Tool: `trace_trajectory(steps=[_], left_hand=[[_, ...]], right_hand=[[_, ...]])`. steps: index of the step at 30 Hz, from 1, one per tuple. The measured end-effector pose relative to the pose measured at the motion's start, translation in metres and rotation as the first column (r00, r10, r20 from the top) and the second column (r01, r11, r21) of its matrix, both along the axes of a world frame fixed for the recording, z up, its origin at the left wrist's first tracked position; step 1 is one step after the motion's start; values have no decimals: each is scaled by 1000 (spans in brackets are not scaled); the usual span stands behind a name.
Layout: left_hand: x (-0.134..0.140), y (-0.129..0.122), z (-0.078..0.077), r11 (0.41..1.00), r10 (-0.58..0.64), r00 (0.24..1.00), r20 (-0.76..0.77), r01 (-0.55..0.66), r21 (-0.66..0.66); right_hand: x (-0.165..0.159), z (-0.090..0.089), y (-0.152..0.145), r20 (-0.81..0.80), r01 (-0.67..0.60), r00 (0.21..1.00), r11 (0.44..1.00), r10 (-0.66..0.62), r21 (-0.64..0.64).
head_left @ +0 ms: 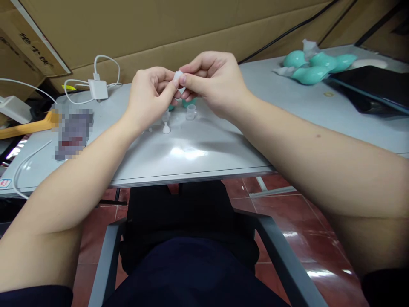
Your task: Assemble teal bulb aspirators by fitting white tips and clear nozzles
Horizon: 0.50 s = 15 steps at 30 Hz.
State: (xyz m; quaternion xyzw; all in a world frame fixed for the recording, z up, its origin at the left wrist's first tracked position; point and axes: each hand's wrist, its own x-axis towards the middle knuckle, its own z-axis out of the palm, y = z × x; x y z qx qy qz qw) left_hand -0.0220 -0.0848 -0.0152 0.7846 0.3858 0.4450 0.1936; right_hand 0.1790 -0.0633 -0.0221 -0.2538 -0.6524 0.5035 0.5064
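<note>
Between my hands, above the grey table (220,149), is a small whitish plastic piece (178,75) whose exact kind I cannot make out. My left hand (151,91) pinches it from the left with thumb and fingers. On the other side, my right hand (212,81) grips it between thumb and forefinger. Below the hands stand a small clear cup (191,112) and a small white funnel-shaped piece (166,128). Behind them, teal round parts (188,102) are partly hidden by my fingers.
Teal bulb-shaped parts (311,74) with clear plastic lie at the back right, beside a dark flat device (373,83). A white charger (99,89) with its cable and a blurred-out flat object (75,132) are at left. A cardboard wall (166,25) stands behind the table.
</note>
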Motion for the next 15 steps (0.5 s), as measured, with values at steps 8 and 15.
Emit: trace_trajectory(steps=[8, 15], left_hand=[[-1, 7, -3, 1000, 7, 1000, -15, -7, 20], [-1, 8, -9, 999, -36, 998, 48, 35, 31]], right_hand=[[5, 6, -2, -16, -61, 998, 993, 59, -102], [8, 2, 3, -37, -139, 990, 981, 135, -134]])
